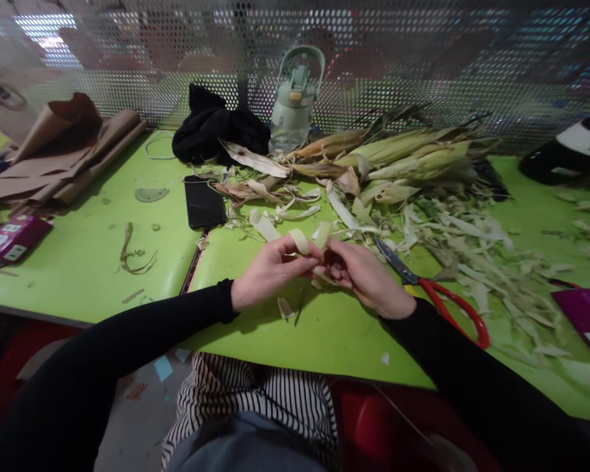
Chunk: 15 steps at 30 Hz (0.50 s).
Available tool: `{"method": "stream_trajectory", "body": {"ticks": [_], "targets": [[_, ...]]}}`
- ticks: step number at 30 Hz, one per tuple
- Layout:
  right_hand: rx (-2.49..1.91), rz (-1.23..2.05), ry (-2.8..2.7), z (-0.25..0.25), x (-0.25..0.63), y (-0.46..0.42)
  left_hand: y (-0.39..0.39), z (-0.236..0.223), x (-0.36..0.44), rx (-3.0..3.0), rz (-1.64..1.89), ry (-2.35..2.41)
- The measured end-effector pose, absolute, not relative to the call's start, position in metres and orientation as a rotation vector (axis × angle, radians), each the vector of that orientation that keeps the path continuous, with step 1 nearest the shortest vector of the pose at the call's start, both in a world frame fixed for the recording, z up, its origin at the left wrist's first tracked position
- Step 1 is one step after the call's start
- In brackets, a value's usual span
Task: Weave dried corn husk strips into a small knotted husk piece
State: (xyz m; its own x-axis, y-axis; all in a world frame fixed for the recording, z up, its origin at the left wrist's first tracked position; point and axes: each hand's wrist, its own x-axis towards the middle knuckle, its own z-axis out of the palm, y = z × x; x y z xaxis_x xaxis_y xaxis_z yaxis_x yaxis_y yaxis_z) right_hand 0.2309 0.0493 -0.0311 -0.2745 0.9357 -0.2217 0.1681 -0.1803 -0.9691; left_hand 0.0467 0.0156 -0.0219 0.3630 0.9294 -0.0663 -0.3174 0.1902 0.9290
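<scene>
My left hand [269,270] and my right hand [368,274] meet over the green table [255,334], their fingertips close together. Between them are pale strips of corn husk [301,241], curling up above the fingers. Both hands are closed on these strips; the exact grip of the right fingers is partly hidden. Scissors [437,295] with red handles lie beside my right hand, their blades close to it. Below the fingers, a small husk scrap [286,308] rests on the table.
Behind the hands lie whole corn husks [413,154], with shredded husk [491,255] spread to the right. A phone [204,202], a black cloth [219,131] and a water bottle [294,111] stand or lie nearby. Brown paper [63,157] is at the left; a perforated screen [177,59] rises behind.
</scene>
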Motion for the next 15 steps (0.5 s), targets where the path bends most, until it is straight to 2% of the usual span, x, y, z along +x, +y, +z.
{"method": "stream_trajectory", "body": {"ticks": [4,9,15], "targets": [[-1.313,0.934,-1.646,-0.017,0.242,0.051,0.017,-0.026,0.047,1.009,0.920,0.798],[-1.100,0.493,-2.034,-0.002,0.226,0.029,0.019,-0.036,0.051,1.078,0.873,0.805],[-1.000,0.338,-2.154,-0.008,0.215,0.021,0.018,-0.040,0.053,1.039,0.897,0.738]]}}
